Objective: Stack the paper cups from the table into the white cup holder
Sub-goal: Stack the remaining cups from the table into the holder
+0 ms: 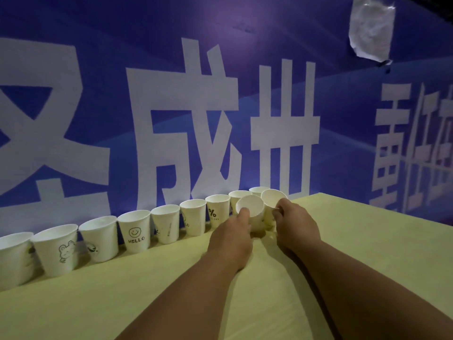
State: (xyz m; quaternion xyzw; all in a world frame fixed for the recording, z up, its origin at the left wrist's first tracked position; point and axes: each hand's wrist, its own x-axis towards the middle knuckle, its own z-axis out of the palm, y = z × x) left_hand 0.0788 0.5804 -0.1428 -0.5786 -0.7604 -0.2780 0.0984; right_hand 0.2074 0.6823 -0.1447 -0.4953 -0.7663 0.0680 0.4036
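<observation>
A long row of white paper cups stands upright along the table's far edge against the wall, among them a bear cup (57,250), a "HELLO" smiley cup (134,231) and a "%" cup (217,213). My left hand (231,235) grips a tilted paper cup (251,211) whose mouth faces me. My right hand (295,225) holds a second paper cup (272,201) by its rim, right beside the first. Two more cups (239,195) stand behind them. No white cup holder is in view.
The yellow-green table (171,290) spreads in front of me; its right edge (382,214) runs diagonally. A blue wall banner (220,119) with large white characters rises directly behind the cups. A crumpled sheet (371,28) is stuck high on the wall.
</observation>
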